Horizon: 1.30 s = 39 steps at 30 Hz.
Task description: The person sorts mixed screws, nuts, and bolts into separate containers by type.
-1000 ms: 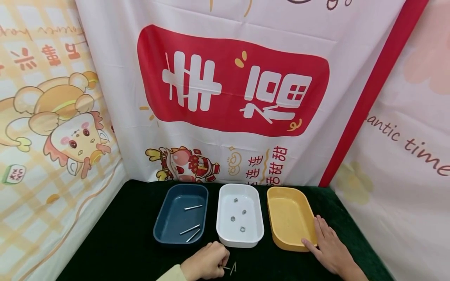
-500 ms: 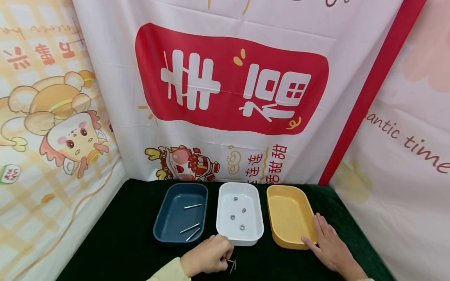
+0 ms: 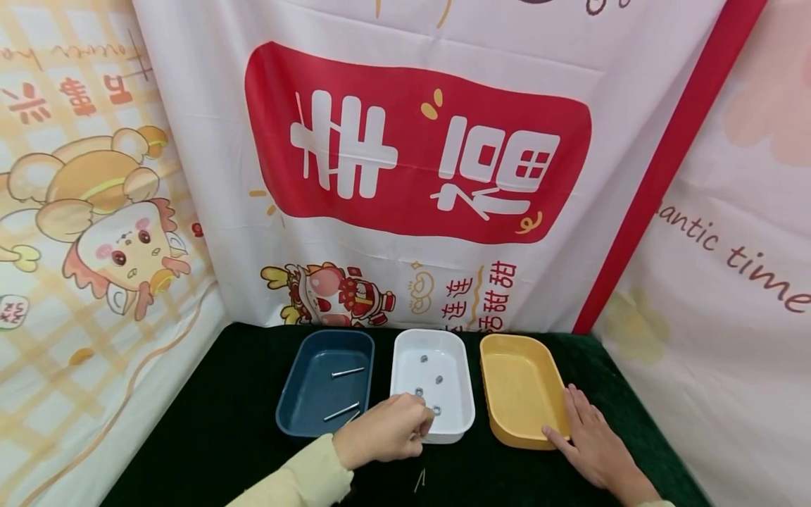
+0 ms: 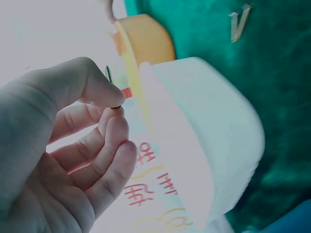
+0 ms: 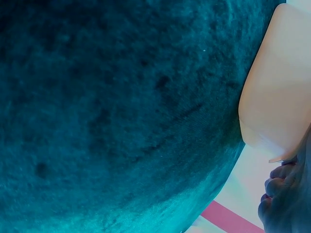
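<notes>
My left hand (image 3: 388,431) is over the front left of the white tray (image 3: 469,415). Its thumb and fingertips pinch a small screw (image 4: 109,74), whose threaded end sticks up in the left wrist view while the grip covers the rest. Two more screws (image 3: 420,481) lie on the dark green cloth in front of the white tray. Straight fingers of my right hand (image 3: 598,447) rest along the right side of the yellow tray (image 3: 526,445), thumb at its front rim. Several nuts (image 3: 439,379) are spread inside the white tray.
To the left stands a blue tray (image 3: 291,415) containing bolts (image 3: 342,412), partly covered by the left forearm. The three trays form a row near the back edge of the cloth (image 3: 209,436). Printed fabric (image 3: 418,282) hangs right behind them.
My left hand has risen from the cloth, moving forward and slightly right to the white tray with a screw, leaving two screws behind. My right hand stays at the yellow tray.
</notes>
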### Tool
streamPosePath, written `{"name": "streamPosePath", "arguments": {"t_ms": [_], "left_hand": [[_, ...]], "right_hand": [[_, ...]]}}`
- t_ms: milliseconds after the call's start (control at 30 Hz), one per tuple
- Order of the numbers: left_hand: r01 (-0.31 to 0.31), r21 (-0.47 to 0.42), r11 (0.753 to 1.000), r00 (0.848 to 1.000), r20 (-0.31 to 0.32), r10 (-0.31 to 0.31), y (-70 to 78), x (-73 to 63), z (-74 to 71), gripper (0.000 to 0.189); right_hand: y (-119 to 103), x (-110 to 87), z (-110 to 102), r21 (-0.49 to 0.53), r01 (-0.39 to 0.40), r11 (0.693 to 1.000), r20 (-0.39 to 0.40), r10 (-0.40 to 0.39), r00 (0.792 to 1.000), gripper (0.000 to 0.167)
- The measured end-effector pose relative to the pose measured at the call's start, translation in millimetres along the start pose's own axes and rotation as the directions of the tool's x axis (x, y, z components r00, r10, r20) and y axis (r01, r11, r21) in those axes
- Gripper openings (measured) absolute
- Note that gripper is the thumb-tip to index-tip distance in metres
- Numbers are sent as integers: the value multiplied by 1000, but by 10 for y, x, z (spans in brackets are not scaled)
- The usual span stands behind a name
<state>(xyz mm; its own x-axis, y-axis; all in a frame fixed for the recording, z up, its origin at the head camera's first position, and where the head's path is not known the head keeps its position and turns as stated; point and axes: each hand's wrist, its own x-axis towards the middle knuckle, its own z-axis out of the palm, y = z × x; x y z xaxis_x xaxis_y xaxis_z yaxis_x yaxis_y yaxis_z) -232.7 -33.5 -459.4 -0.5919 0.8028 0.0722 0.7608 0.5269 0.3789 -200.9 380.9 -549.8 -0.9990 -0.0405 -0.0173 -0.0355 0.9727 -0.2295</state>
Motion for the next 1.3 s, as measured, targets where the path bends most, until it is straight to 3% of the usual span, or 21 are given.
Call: {"name": "streamPosePath", "arguments": {"t_ms": [367, 767, 1100, 1300], "left_hand": [[3, 76, 997, 1000, -21, -1, 181, 316, -277, 15], [-50, 115, 992, 994, -87, 60, 268, 685, -302, 17], [-114, 85, 990, 971, -200, 129, 318, 1002, -145, 16], [-123, 100, 987, 968, -208, 141, 333, 1200, 62, 13]], "right_hand": [[-11, -4, 15, -2, 4, 1000, -7, -4, 1000, 106], [-38, 3, -5, -4, 8, 1000, -3, -8, 1000, 106], [-48, 8, -3, -5, 5, 1000, -2, -5, 1000, 106], [-26, -11, 2, 1, 1, 1000, 4, -1, 1000, 108]]}}
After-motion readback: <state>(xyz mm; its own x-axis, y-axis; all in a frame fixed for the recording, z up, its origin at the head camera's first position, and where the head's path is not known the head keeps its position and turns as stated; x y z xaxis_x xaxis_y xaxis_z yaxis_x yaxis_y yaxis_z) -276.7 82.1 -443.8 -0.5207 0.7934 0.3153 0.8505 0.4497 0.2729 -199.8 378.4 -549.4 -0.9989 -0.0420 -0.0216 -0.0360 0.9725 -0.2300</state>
